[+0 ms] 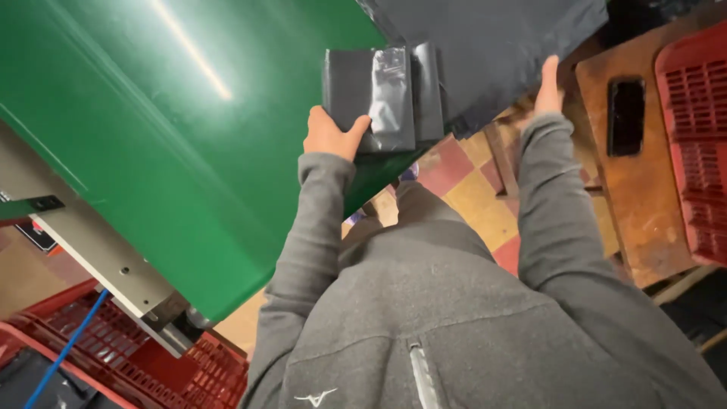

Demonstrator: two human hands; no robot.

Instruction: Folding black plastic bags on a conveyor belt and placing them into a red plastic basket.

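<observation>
So the left hand (331,135) is clamping onto a folded stack of dark grey plastic bags (382,97) that's sitting at the near edge of the glossy green conveyor surface (166,129). Thumb is pressing on top of the bundle's lower left corner, and the rest of the fingers are tucking under it, so that's a proper grip, not just a touch. The stack is lying up and to the right of that hand, its long side running roughly across the view.

The right hand (548,85) is reaching out flat against a big loose sheet of dark grey plastic (492,45), fingers stretched and not clenching anything. It's sitting well apart from the bundle, so the left is clearly nearer.

Off right, a black phone (625,115) is lying on a worn brown wooden desk (644,212) beside a red plastic crate (700,136).
</observation>
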